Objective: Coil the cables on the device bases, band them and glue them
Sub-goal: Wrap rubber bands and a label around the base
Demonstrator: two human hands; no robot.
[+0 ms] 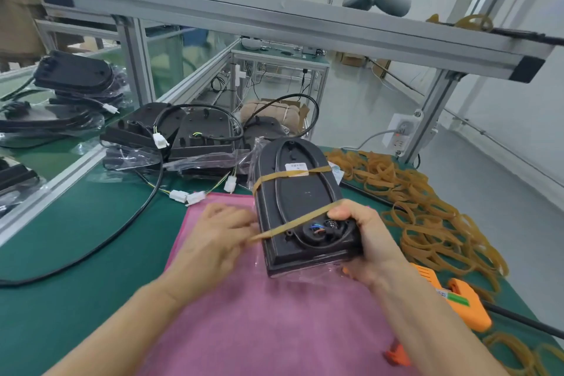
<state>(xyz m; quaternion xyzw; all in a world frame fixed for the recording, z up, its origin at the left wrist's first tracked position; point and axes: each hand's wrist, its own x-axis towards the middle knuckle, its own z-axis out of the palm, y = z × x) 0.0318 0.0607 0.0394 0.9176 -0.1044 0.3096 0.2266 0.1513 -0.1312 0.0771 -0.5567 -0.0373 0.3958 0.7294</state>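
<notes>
A black device base (302, 201) in clear plastic wrap is held tilted above the pink mat (259, 314), its cable coiled flat around its face. One rubber band (293, 174) crosses its far end. A second rubber band (293, 223) runs slantwise across the near end. My left hand (219, 232) pinches this band at the base's left edge. My right hand (366, 241) grips the base's near right corner, thumb on top by the cable socket.
A heap of loose rubber bands (427, 207) lies to the right. An orange glue gun (457, 296) rests beside the mat's right edge. Several more black bases with loose cables and white connectors (189, 134) are piled behind. An aluminium frame shelf (274, 18) spans overhead.
</notes>
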